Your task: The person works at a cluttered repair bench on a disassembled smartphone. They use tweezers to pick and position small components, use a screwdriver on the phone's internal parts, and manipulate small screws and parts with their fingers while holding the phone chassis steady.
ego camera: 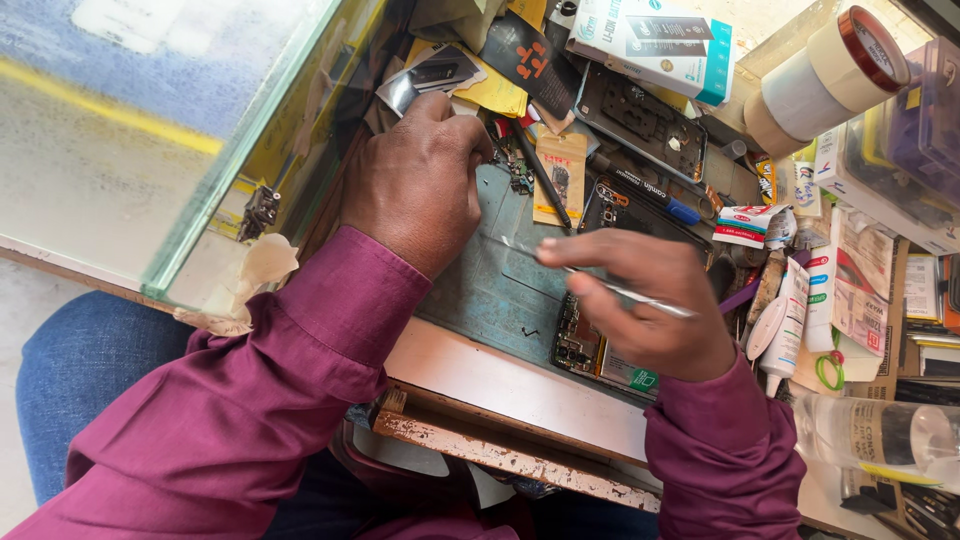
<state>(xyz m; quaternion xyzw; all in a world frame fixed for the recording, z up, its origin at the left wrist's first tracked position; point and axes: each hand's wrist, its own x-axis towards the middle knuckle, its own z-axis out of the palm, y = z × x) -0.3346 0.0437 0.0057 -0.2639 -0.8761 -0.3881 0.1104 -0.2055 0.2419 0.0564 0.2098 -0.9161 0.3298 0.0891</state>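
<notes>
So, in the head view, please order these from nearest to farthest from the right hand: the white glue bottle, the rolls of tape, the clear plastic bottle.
From the right hand, which holds thin tweezers:
1. White glue bottle, just to its right, beside the wrist.
2. Clear plastic bottle, lying lower right, near the bench edge.
3. Rolls of tape, far at the upper right.

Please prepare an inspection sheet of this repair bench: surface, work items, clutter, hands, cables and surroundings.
Surface: blue-green work mat, worn and scratched, on a white board with a chipped edge.
Work items: thin tweezers; opened phone beside the mat; small circuit part by the left fingers.
Clutter: tape rolls, glue tube, white box, black phone frame, paper packets.
Hands: left hand presses down on the mat; right hand pinches the tweezers.
Cables: nothing seen.
Surroundings: glass counter panel at left.
</notes>
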